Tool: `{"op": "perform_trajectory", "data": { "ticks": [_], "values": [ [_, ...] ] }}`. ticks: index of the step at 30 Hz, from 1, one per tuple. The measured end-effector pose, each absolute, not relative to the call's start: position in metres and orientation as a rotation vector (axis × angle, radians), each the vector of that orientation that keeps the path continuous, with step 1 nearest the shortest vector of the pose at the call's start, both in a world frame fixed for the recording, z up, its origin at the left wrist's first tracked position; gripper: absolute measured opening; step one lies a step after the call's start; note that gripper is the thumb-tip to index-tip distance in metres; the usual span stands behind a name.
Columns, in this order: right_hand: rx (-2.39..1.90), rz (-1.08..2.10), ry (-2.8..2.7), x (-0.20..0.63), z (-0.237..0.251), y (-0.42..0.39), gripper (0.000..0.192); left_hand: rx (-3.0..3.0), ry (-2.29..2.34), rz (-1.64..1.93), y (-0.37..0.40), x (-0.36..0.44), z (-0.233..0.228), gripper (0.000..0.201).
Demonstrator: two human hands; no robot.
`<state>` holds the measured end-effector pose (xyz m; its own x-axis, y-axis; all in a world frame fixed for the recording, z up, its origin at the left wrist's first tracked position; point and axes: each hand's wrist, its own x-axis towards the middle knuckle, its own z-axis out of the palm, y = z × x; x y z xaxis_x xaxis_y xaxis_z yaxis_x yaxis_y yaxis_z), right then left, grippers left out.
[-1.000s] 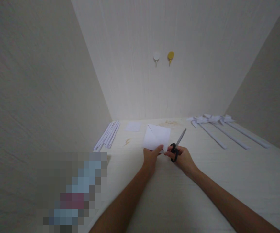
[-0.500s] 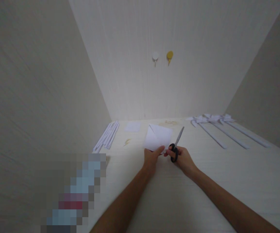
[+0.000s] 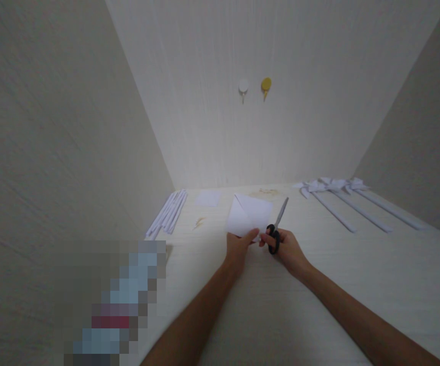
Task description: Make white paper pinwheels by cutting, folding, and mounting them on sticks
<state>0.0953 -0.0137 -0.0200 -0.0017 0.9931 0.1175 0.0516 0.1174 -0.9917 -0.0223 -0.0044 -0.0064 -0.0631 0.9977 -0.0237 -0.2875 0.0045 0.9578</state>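
A white sheet of paper [image 3: 251, 216] with a diagonal crease or fold is held above the table by its near edge. My left hand [image 3: 238, 246] pinches that edge, thumb on top. In my right hand [image 3: 283, 248] is a pair of scissors [image 3: 275, 236] with black handles, blades closed and pointing up and away. The fingertips of that hand come close to the paper's near right corner; whether they grip it I cannot tell.
Rolled paper sticks [image 3: 168, 213] lie at the left, near a flat paper square [image 3: 208, 198]. On the right are paper pinwheels or flowers on sticks [image 3: 330, 188]. Small pale scraps [image 3: 199, 222] rest on the table [image 3: 319, 305]. Two hooks [image 3: 266, 85] hang on the back wall.
Almost nothing differs. The paper looks a little flatter and sharper, and the scissors have shifted very slightly; both hands keep their hold.
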Motion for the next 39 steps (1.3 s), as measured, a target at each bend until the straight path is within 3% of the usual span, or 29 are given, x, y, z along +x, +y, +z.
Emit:
{"op": "perform_trajectory", "data": {
  "ticks": [39],
  "values": [
    [-1.167, 1.092, -1.265, 0.0952, -0.0237, -0.0120, 0.020, 0.933, 1.090, 1.370, -0.0018, -0.0218, -0.0102, 0.020]
  ]
}}
